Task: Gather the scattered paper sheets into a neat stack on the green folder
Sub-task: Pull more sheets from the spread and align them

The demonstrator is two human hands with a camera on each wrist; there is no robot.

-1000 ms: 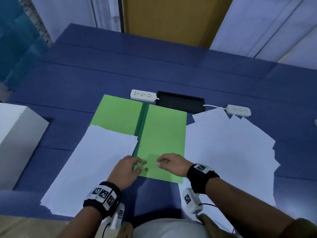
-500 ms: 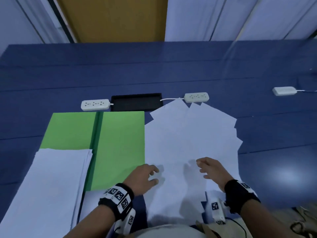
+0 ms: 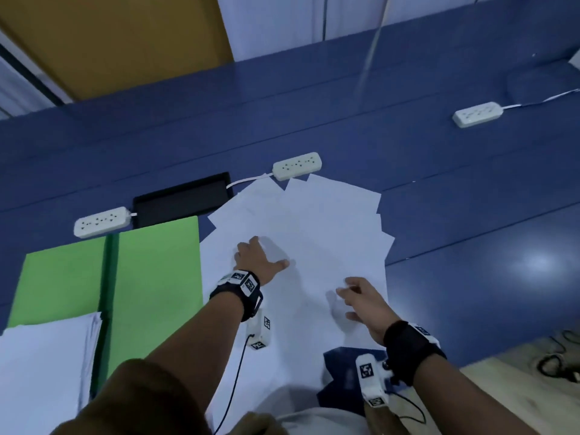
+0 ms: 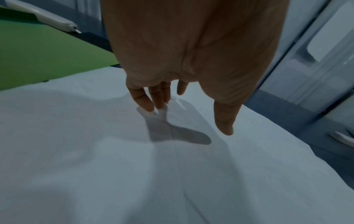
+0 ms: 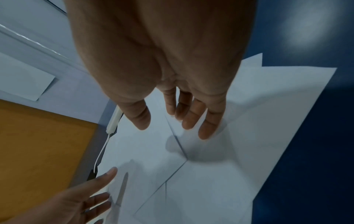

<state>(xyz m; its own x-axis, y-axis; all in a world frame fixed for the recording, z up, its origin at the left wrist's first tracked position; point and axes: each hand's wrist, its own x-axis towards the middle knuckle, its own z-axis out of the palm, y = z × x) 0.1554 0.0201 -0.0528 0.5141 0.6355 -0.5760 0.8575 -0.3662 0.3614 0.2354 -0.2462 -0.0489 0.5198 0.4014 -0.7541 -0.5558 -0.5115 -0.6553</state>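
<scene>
My left hand [image 3: 257, 260] flat, fingers spread on loose sheets [image 3: 329, 227], right hand [image 3: 361, 301] open above them, folder [image 3: 157, 262] beside

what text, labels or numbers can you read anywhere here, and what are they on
No words, brand names or numbers can be read in any view.
Wristband tags: black-and-white square marker patterns only, no letters or digits.
Wrist camera tags: the same kind of marker patterns, no text.
Scattered paper sheets: blank white on the sides that show.
Green folder: plain, no label.
Power strips: any marking is too small to read.
</scene>
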